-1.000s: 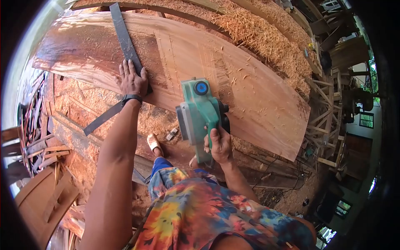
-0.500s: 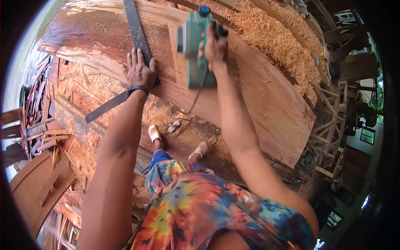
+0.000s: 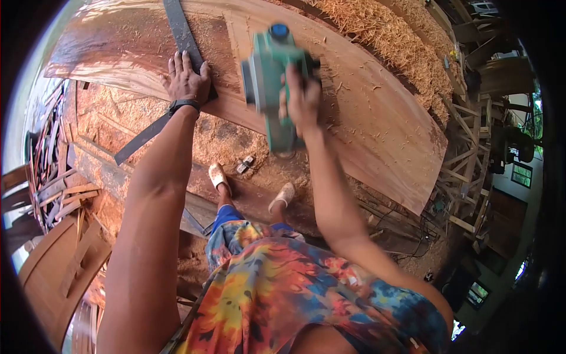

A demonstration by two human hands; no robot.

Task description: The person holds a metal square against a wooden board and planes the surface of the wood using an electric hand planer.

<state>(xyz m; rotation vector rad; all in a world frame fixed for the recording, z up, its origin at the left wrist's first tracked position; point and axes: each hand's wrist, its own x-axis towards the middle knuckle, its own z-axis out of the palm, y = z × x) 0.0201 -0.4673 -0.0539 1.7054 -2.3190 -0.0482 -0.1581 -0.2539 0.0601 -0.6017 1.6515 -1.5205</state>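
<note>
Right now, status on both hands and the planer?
Left hand flat on metal straightedge, pinning it to wood panel. Right hand gripping green planer on panel. Shavings scattered ahead, nothing blocking.

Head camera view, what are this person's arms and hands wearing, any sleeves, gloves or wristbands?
Both arms are bare, with no sleeves showing and no gloves on either hand. The left hand has a black wristband, like a watch or fitness band, snug around the wrist. The right hand and its wrist carry nothing visible. No rings can be made out on the fingers.
</note>
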